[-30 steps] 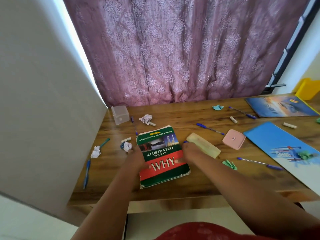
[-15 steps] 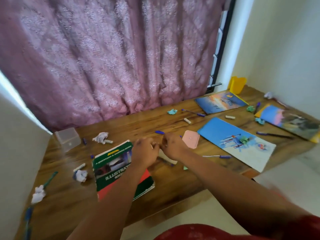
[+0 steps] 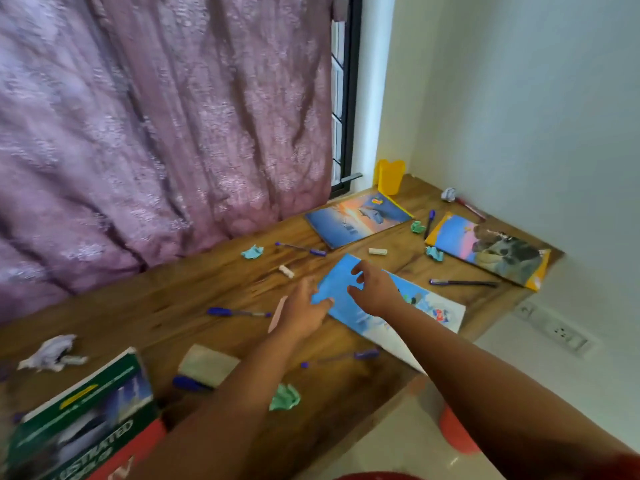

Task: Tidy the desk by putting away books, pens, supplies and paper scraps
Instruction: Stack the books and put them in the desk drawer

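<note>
At the far left of the wooden desk (image 3: 194, 299), a crumpled white paper scrap (image 3: 52, 351) is seen lying just beyond the green and red illustrated book (image 3: 83, 427), which is cut off by the lower left corner of the view. To the right of the book a pale flat case (image 3: 207, 363) is found, with a blue pen cap (image 3: 188, 383) touching its near edge. A blue pen (image 3: 239, 312) is laid further back, and a green paper scrap (image 3: 284, 397) is seen near the front edge.

The left hand (image 3: 304, 315) is held over the desk with fingers spread and relaxed; nothing is gripped by it, and its fingertips are placed at the left corner of the light blue notebook (image 3: 346, 292). A pink flat object (image 3: 278, 313) is partly hidden behind this hand. The right hand (image 3: 375, 289) is held above the same notebook with fingers loosely curved and apart, nothing being held. Whether the cover is touched by it cannot be told.

Behind the hands, a teal scrap (image 3: 252, 252), a second blue pen (image 3: 301, 248) and two small white pieces (image 3: 286, 271) are scattered. Further right, a sunset-covered notebook (image 3: 356, 218), a yellow pen holder (image 3: 390, 176) in the corner, a dark pen (image 3: 464, 283) and another picture-covered notebook (image 3: 491, 251) are seen.
</note>
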